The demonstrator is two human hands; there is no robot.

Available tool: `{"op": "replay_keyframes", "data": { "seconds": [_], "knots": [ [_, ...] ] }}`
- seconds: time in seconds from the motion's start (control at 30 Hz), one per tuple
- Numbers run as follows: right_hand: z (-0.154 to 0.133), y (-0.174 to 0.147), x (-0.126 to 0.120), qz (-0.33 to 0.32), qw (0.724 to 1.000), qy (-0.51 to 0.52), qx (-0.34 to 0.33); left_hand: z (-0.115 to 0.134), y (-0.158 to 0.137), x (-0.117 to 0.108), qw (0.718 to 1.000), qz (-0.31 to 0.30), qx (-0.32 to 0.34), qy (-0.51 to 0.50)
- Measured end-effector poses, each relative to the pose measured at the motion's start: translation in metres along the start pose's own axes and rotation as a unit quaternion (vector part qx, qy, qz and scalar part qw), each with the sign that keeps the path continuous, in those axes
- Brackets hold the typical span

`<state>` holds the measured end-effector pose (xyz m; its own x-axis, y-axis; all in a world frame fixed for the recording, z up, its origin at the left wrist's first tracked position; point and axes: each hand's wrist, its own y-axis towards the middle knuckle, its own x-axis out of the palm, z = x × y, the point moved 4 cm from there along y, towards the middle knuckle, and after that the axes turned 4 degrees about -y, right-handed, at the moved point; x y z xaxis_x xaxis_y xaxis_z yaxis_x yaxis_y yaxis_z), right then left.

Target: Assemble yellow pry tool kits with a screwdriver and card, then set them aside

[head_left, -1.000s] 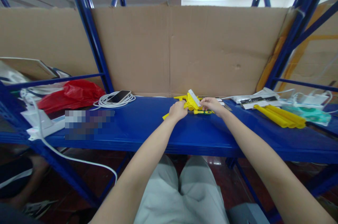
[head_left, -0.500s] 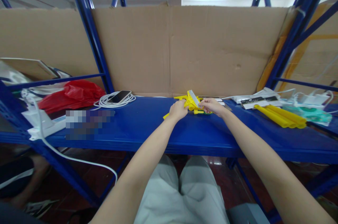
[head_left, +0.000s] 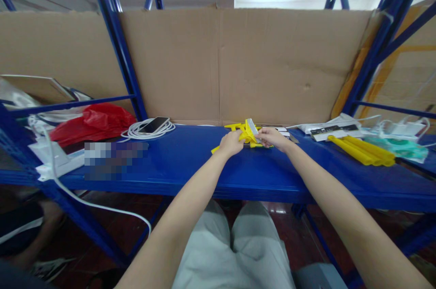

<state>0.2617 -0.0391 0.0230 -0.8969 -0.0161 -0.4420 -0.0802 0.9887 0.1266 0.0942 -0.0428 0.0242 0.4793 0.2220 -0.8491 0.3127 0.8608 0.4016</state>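
Note:
Both my hands meet over the middle of the blue shelf's far side. My left hand (head_left: 231, 144) has its fingers closed at the left side of a yellow plastic piece (head_left: 248, 135), whose kind I cannot make out. A pale grey flat strip (head_left: 252, 126) stands tilted against this piece. At the strip's lower right edge, my right hand (head_left: 272, 137) pinches with thumb and fingertips. Other yellow parts (head_left: 232, 126) lie just behind the hands, and a yellow end (head_left: 215, 149) shows beside my left hand. The fingers partly hide the contact points.
On the left of the blue shelf (head_left: 190, 166) are a coiled white cable (head_left: 131, 131) with a phone (head_left: 156, 124), a red bag (head_left: 95, 121) and a power strip (head_left: 64, 167). Yellow tubes (head_left: 363, 150) lie on the right. A cardboard wall (head_left: 218, 66) rises behind.
The yellow piece and grey strip have tilted, the strip turning more upright and shifting slightly right. Both hands stay close to their former places.

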Motion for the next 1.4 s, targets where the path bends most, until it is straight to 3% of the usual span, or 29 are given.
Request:
{"op": "replay_keyframes", "data": {
  "seconds": [0.27, 0.4, 1.03, 1.4],
  "knots": [
    [0.004, 0.001, 0.007, -0.038, 0.998, 0.039, 0.014, 0.005, -0.003, 0.002, 0.996, 0.012, 0.077, 0.035],
    [0.005, 0.001, 0.012, -0.062, 0.997, 0.051, 0.022, 0.008, -0.006, 0.005, 0.992, -0.014, 0.109, 0.061],
    [0.009, 0.003, 0.01, -0.097, 0.994, 0.053, 0.007, 0.008, -0.006, 0.005, 0.99, -0.036, 0.098, 0.096],
    [0.008, 0.001, 0.009, -0.089, 0.995, 0.05, 0.011, 0.005, -0.003, 0.009, 0.994, -0.04, 0.085, 0.048]
  ]
}}
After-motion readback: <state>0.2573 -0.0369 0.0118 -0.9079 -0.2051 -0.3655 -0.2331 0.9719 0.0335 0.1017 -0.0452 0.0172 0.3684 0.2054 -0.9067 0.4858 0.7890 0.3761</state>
